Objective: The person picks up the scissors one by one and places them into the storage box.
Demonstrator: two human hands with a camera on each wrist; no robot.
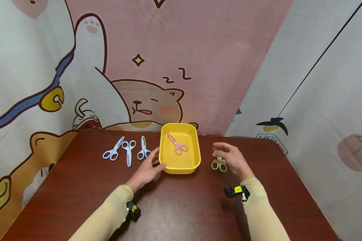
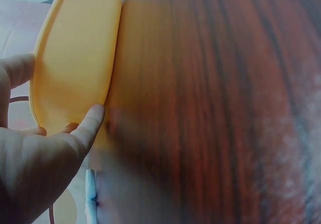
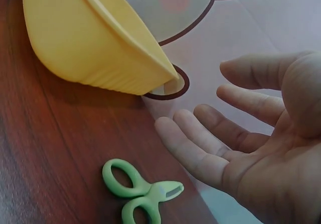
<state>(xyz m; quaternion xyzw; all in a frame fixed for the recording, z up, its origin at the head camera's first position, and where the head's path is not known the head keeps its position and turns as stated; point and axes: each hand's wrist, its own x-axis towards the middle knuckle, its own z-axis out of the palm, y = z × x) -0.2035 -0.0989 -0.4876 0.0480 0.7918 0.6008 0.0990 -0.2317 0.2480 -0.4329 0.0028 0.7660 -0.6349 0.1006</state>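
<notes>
Head view, tray: yellow tray (image 1: 181,163) upright on the brown table (image 1: 181,204), just in front of the printed cloth (image 1: 217,73).
Head view, pink scissors: the pink scissors (image 1: 178,146) lie inside the tray, handles toward its front right.
Head view, blue scissors: three in a row left of the tray, namely the far pair (image 1: 115,150), the middle pair (image 1: 128,152) and the near pair (image 1: 143,147).
Head view, left hand: the left hand (image 1: 146,171) touches the tray's left side, fingers spread.
Head view, right hand: the right hand (image 1: 233,160) hovers right of the tray, partly covering the green scissors (image 1: 219,163).
Left wrist view, grip: wide; thumb against the tray's wall near its base, another finger at its rim.
Left wrist view, edge: a pale blue handle shows near the tray.
Right wrist view, grip: wide; fingers loosely bent, thumb apart from them.
Right wrist view, green scissors: flat on the table near the tray, apart from it and from the fingers.
</notes>
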